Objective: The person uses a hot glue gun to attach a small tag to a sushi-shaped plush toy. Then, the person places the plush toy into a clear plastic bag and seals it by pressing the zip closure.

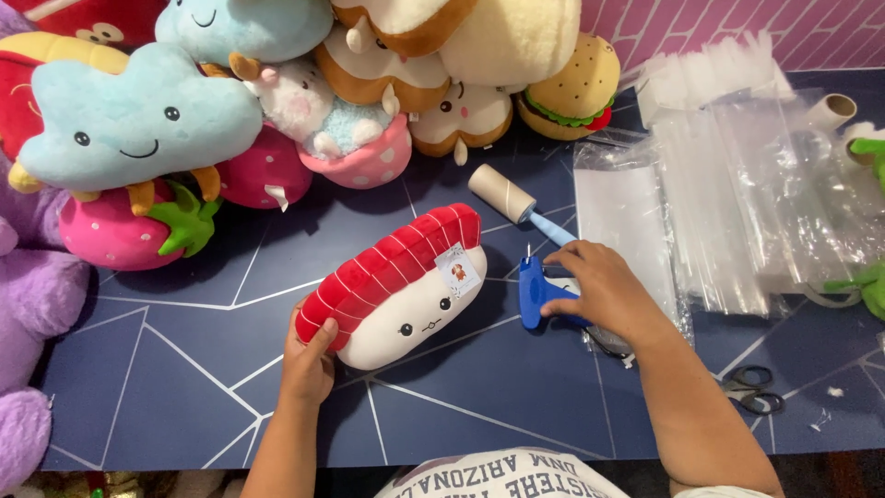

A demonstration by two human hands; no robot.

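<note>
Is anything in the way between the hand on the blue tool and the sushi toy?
Nothing visible. Only bare dark table lies between the right hand, resting on the blue tool, and the sushi toy, which the left hand holds.

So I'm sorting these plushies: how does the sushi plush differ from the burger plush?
The sushi plush is long, white with a red striped top; the burger plush is round, tan with green and red layers. The sushi plush lies alone on the table, held at one end by the left hand; the burger plush sits untouched at the pile's edge. Both are soft food-shaped toys.
</note>
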